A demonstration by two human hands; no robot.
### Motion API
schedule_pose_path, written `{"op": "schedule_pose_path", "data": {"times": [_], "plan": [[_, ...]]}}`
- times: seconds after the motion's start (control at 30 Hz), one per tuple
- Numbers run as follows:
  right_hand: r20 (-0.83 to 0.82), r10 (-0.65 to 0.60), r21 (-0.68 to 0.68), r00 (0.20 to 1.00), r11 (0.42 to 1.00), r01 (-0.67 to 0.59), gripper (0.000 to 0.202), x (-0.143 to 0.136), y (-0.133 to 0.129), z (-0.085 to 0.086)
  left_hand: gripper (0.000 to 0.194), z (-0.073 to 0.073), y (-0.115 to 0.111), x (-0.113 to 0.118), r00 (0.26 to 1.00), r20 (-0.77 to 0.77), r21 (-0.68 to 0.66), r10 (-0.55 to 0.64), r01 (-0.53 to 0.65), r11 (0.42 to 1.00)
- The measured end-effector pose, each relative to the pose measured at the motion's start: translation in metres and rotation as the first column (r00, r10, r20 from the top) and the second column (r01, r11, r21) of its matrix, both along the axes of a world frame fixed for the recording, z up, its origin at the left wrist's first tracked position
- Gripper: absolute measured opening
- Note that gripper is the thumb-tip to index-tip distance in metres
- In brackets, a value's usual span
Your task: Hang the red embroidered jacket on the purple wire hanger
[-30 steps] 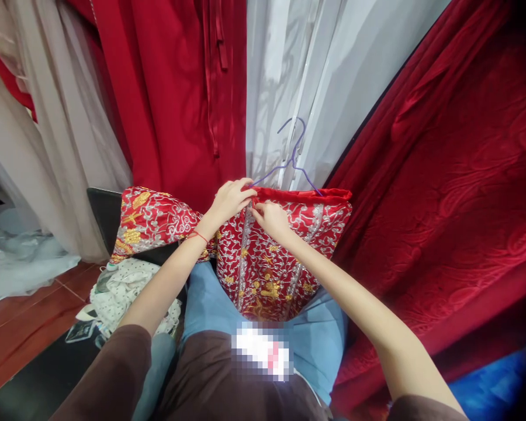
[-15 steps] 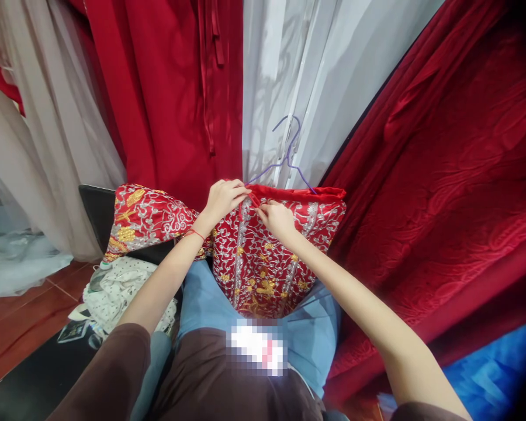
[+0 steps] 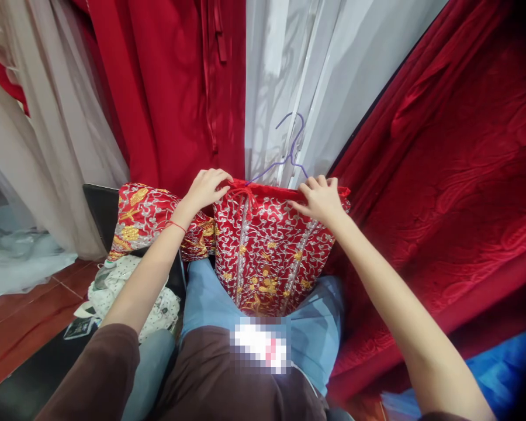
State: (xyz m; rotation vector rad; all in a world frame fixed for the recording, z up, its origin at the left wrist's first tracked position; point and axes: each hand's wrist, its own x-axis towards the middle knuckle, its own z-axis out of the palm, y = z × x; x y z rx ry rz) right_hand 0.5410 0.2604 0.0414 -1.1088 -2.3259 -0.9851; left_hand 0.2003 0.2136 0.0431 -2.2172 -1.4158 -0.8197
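A red skirt (image 3: 263, 251) with silver and gold embroidery lies over my lap, its plain red waistband at the top. My left hand (image 3: 208, 188) grips the waistband's left end between thumb and fingers. Toward the right end, my right hand (image 3: 322, 199) has its fingers over the band and its thumb on the front. A thin red cord (image 3: 249, 196) is tied in a bow on the band near my left hand. The purple wire hanger (image 3: 291, 155) rises from behind the waistband, its hook upward and its lower part hidden by the skirt.
A matching embroidered cloth (image 3: 144, 219) rests on a black chair to the left, near a white dotted cloth (image 3: 127, 286). Red fabric (image 3: 170, 88) hangs in front, dark red fabric (image 3: 456, 193) on the right, pale fabric (image 3: 61, 117) at left. Blue material (image 3: 499, 368) lies lower right.
My hands have let go of the red cord and moved apart along the waistband, the left to its left end, the right toward its right end. The cord's bow now shows.
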Motion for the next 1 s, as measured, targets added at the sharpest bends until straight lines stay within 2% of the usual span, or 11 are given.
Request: {"op": "schedule_pose_path", "data": {"times": [0.1, 0.23, 0.43, 0.57, 0.63, 0.7, 0.77, 0.83, 0.9, 0.93, 1.0], "plan": [[0.077, 0.025, -0.028, 0.997, 0.999, -0.023, 0.035, 0.045, 0.011, 0.004, 0.025, 0.005, 0.008, -0.002, 0.997, -0.042, 0.009, 0.070, -0.070, 0.998], [-0.027, 0.042, -0.056, 0.999, 0.997, -0.043, 0.027, 0.088, 0.019, 0.007, 0.024, 0.011, 0.013, 0.000, 0.991, -0.003, -0.043, 0.136, -0.136, 0.990], [-0.199, 0.105, -0.115, 0.974, 0.985, -0.129, 0.037, 0.089, 0.014, 0.010, 0.028, 0.002, 0.022, 0.010, 0.923, 0.261, -0.109, 0.283, -0.263, 0.959], [-0.274, 0.067, -0.179, 0.959, 0.977, -0.119, 0.032, 0.080, 0.012, 0.005, 0.037, -0.003, 0.007, 0.007, 0.885, 0.444, -0.096, 0.138, -0.106, 0.990], [-0.331, 0.043, -0.135, 0.943, 0.986, -0.092, 0.029, 0.075, 0.010, 0.001, 0.038, -0.009, -0.019, 0.003, 0.859, 0.511, -0.033, 0.016, 0.001, 0.999], [-0.388, 0.040, -0.042, 0.921, 0.997, -0.060, 0.030, 0.062, 0.006, -0.002, 0.032, -0.023, -0.055, -0.004, 0.838, 0.545, -0.096, -0.028, 0.095, 0.991], [-0.415, 0.076, 0.035, 0.907, 0.997, -0.067, 0.030, 0.035, -0.002, -0.002, 0.042, -0.046, -0.087, -0.014, 0.835, 0.548, -0.401, 0.039, 0.222, 0.889], [-0.401, 0.163, 0.053, 0.901, 0.987, -0.155, 0.029, -0.007, -0.016, -0.001, 0.051, -0.074, -0.107, -0.028, 0.863, 0.459, -0.771, 0.209, 0.271, 0.576], [-0.350, 0.279, 0.005, 0.894, 0.955, -0.296, 0.029, -0.063, -0.037, -0.004, 0.055, -0.099, -0.112, -0.044, 0.892, 0.193, -0.961, 0.409, 0.087, 0.263], [-0.324, 0.327, -0.030, 0.888, 0.934, -0.355, 0.030, -0.094, -0.050, -0.008, 0.057, -0.107, -0.110, -0.051, 0.866, 0.073, -0.980, 0.494, -0.029, 0.196], [-0.218, 0.417, -0.084, 0.883, 0.893, -0.442, 0.038, -0.156, -0.076, -0.023, 0.063, -0.115, -0.104, -0.065, 0.777, -0.053, -0.959, 0.628, -0.214, 0.185]]}}
